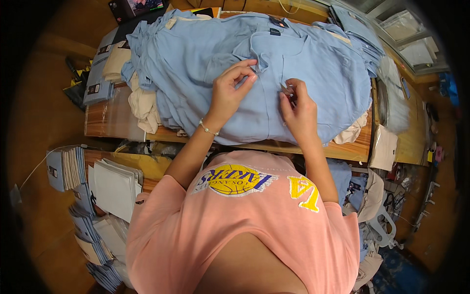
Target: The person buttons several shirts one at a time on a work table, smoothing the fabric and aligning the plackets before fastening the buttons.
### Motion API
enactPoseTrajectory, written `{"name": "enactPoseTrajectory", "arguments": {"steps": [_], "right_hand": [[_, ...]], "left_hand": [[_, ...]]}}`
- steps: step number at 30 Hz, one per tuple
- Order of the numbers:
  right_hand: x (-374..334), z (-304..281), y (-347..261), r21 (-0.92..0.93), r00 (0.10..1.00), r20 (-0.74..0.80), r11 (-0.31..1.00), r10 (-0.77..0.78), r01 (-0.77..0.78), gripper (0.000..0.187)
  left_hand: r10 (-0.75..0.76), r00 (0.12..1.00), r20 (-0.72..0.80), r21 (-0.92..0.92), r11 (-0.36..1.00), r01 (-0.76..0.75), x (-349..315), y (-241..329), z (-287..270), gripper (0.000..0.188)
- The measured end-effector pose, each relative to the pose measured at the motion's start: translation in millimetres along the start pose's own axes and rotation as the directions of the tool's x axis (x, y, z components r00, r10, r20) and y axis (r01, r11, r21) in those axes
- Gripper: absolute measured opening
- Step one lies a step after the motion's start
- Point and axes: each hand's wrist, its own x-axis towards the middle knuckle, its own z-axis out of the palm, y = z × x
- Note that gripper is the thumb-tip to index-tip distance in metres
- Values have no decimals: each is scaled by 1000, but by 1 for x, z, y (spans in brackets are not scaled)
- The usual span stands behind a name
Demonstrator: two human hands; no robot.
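Observation:
A light blue shirt [323, 83] lies spread on top of a pile of similar blue garments, its dark neck label at the far side. My left hand [231, 90] is over the shirt's front, beside the turned-up edge of the neck opening. Its thumb and forefinger are apart, and I see nothing between them. To the right, my right hand [298, 110] curls round small thread snips [284, 89]. Only their pointed metal tip shows clearly; the fingers hide the rest. That tip is close to the front opening of the shirt.
Folded blue and beige garments [100, 73] with tags lie at the table's left. Beige cloth [144, 108] pokes out under the pile. White sheets [115, 183] and folded stacks stand lower left. Plastic bags [394, 98] lie right, above a beige folded piece [383, 147]. A phone [137, 7] stands at the back.

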Motion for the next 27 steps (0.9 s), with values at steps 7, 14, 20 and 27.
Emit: {"name": "enactPoseTrajectory", "arguments": {"steps": [7, 14, 20, 27], "right_hand": [[8, 19, -5, -72, 975, 65, 973, -215, 219, 27], [12, 28, -13, -73, 979, 119, 982, -167, 176, 25], [16, 35, -13, -35, 973, 117, 978, -201, 206, 25], [19, 36, -14, 6, 971, 124, 978, -206, 207, 24]], "left_hand": [[6, 1000, 5, 46, 999, -6, -2, 2, -2, 6], [-7, 1000, 4, 46, 999, 7, -1, 6, -4, 7], [35, 999, 15, 69, 997, -36, 0, 7, -7, 6], [34, 999, 35, 73, 997, -36, -1, 13, -6, 5]]}}
